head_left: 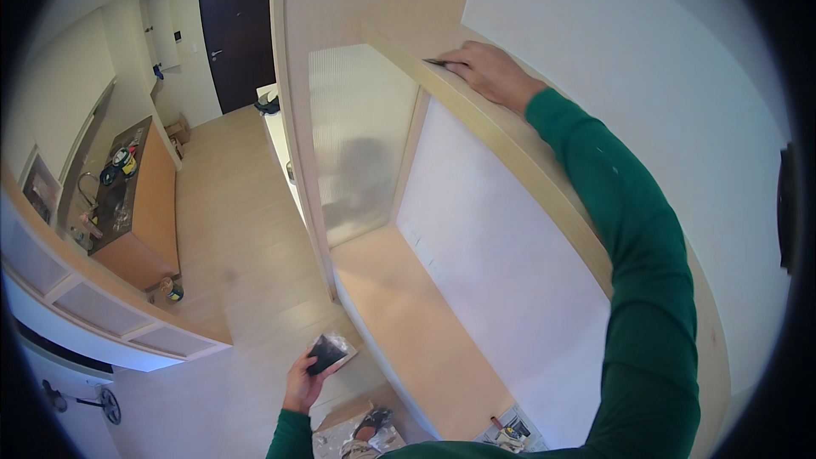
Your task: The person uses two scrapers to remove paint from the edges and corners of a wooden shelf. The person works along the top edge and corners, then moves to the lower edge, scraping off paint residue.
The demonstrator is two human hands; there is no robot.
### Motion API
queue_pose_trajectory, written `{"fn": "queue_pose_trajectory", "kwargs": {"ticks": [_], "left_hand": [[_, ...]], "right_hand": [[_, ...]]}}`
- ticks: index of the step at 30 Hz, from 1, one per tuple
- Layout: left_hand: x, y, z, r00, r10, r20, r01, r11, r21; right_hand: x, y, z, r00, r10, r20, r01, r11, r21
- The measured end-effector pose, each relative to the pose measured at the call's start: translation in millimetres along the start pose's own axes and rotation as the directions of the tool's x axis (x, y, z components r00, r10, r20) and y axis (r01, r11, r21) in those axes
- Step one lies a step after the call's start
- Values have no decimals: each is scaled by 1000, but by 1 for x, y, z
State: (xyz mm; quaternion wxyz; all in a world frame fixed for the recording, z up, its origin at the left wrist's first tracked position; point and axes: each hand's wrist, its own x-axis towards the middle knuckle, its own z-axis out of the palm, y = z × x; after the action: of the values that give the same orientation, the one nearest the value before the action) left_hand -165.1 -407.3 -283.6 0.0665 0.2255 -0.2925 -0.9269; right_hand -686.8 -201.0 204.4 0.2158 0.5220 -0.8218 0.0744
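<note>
My right hand (pixel 493 75) reaches up to the pale wooden shelf (pixel 527 177). Its fingers are closed on a thin dark blade-like tool (pixel 435 62), whose tip lies at the shelf's front edge near the corner; most of the tool is hidden under the fingers. Low and to the left, my left hand (pixel 303 384) grips a dark rectangular plate (pixel 328 355) with whitish material along its far side. I cannot make out exactly what kind of plate it is. Both arms wear green sleeves.
A ribbed glass panel (pixel 353 140) closes the unit's left end above a lower wooden bench top (pixel 416 319). Tools (pixel 510 433) lie at its near end. Shoes (pixel 370 425) stand below me. Farther left are a counter with a sink (pixel 136 246) and a dark door (pixel 236 38).
</note>
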Motion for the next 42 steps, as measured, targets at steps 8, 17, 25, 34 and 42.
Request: {"fn": "queue_pose_trajectory", "kwargs": {"ticks": [8, 17, 25, 34, 42], "left_hand": [[-66, 10, -74, 944, 100, -316, -116, 993, -30], [-43, 2, -66, 936, 114, -334, -143, 988, -61], [-55, 1, -69, 933, 102, -345, -110, 994, -2], [-69, -11, -80, 923, 95, -372, -93, 995, 23], [-107, -45, -114, 943, 72, -326, -91, 995, -43]], "right_hand": [[85, 16, 31, 995, -36, 94, 38, 999, -22], [135, 34, 50, 991, -96, 94, 99, 995, -24], [136, 28, 59, 988, -61, 141, 80, 989, -128], [119, 27, 62, 972, 164, -171, -216, 909, -357], [113, 28, 65, 954, 229, -192, -285, 891, -354]]}}
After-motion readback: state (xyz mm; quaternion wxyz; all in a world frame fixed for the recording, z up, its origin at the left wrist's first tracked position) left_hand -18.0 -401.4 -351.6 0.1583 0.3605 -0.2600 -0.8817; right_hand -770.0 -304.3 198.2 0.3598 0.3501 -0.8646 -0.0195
